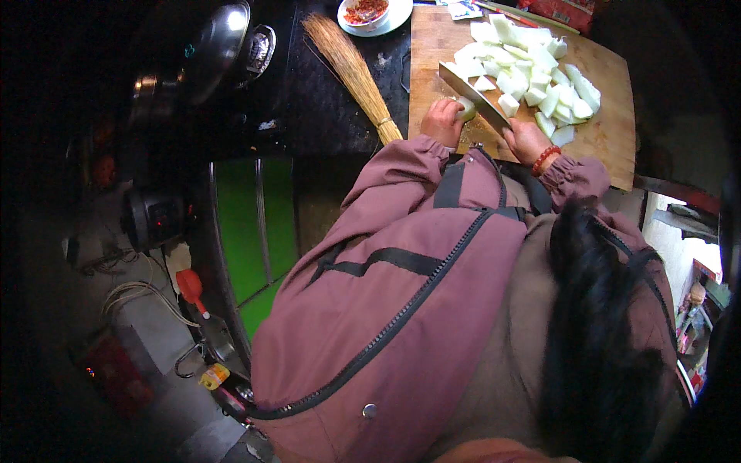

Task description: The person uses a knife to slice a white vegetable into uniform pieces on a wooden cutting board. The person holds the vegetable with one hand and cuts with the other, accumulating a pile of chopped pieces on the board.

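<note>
My right hand [528,142] grips a kitchen cleaver [473,97], whose broad blade slants up and left over the wooden cutting board [608,144]. Left of the blade, my left hand [443,120] holds a pale green-white vegetable piece [465,109] against the board. The blade is right beside that piece; whether it touches cannot be made out. Beyond the cleaver lies a heap of cut white vegetable chunks [524,63], perhaps winter melon. A few chunks lie apart from the heap, close to the blade. The cleaver's handle is mostly hidden in my right hand.
A straw whisk broom [353,75] lies on the dark counter [324,116] left of the board. Behind it, a bowl of chopped red chilli [365,10] sits on a white plate [399,20]. A metal pot lid [223,46] is farther left. Red packaging [564,13] touches the back area.
</note>
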Demonstrator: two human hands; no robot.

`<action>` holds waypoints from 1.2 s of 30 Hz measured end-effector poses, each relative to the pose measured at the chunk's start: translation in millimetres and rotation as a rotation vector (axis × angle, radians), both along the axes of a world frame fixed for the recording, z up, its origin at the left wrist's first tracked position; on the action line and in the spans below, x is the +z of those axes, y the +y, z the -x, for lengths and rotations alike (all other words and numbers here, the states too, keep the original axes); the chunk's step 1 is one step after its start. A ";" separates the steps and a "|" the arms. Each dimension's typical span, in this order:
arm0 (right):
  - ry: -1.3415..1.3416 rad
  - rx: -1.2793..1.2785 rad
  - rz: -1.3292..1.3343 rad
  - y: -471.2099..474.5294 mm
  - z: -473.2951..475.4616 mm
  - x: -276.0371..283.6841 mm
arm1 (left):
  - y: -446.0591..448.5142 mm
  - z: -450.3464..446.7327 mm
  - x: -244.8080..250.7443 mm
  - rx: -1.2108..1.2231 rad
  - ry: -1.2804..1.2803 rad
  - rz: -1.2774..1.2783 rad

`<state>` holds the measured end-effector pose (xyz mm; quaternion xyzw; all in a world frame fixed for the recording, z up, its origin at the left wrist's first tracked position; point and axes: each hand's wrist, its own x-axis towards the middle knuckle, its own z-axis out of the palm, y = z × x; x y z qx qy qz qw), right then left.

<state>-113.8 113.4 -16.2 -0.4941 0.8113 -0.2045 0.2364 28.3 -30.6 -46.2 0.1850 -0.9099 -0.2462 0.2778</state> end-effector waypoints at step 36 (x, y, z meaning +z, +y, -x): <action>0.082 0.012 -0.064 12.9 -14.0 -9.9 | 3.9 -0.3 2.6 0.052 0.063 -0.001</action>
